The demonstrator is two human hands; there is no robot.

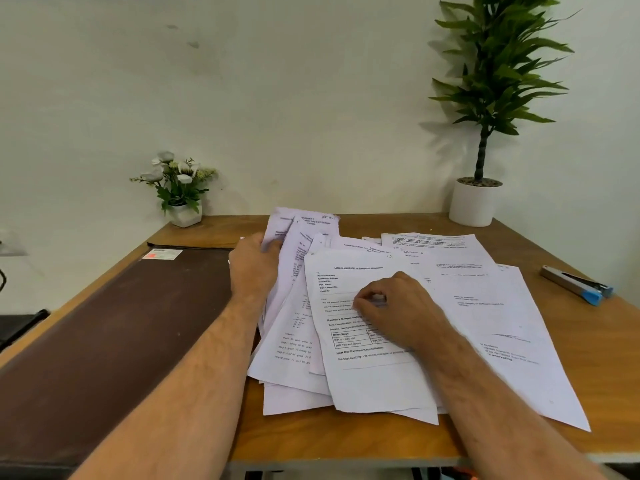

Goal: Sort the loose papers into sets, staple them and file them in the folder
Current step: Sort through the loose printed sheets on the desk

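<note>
Several loose printed papers lie fanned over the middle and right of the wooden table. My left hand grips a raised bundle of sheets at their left edge. With curled fingers, my right hand rests on the top sheet, a letter with a small table printed on it, and seems to pinch it. A dark brown folder lies closed on the left side of the table. A stapler with a blue tip lies at the right edge.
A small white pot of white flowers stands at the back left corner. A tall green plant in a white pot stands at the back right, against the pale wall. Bare wood shows along the table's front edge.
</note>
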